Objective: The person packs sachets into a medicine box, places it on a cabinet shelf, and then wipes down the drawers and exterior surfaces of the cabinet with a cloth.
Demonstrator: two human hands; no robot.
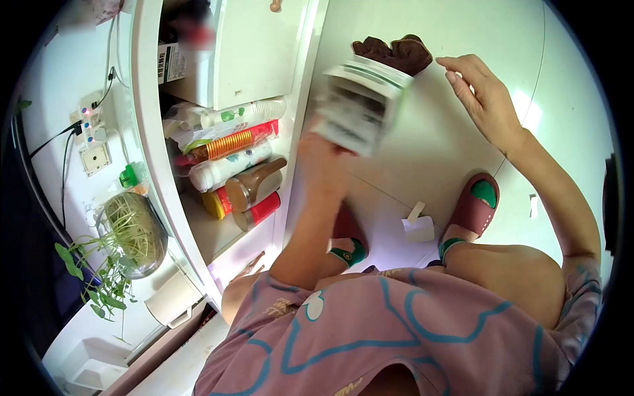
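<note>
My left hand [322,162], smeared by motion, grips a white and green carton [360,105] by its near side. The carton is blurred too, and its print cannot be read. A dark brown, wavy-edged thing [403,54] lies on the floor just beyond the carton and is partly covered by it. To the right of it, my right hand [481,99] hovers with fingers loosely bent and apart, holding nothing.
On my left, an open cabinet shelf [218,237] holds stacked paper cups [244,112], a brown-filled jar [254,185] and other packages. Above it stand a glass plant bowl [135,234] and a white mug [173,300]. A torn white piece [418,228] lies between my slippered feet.
</note>
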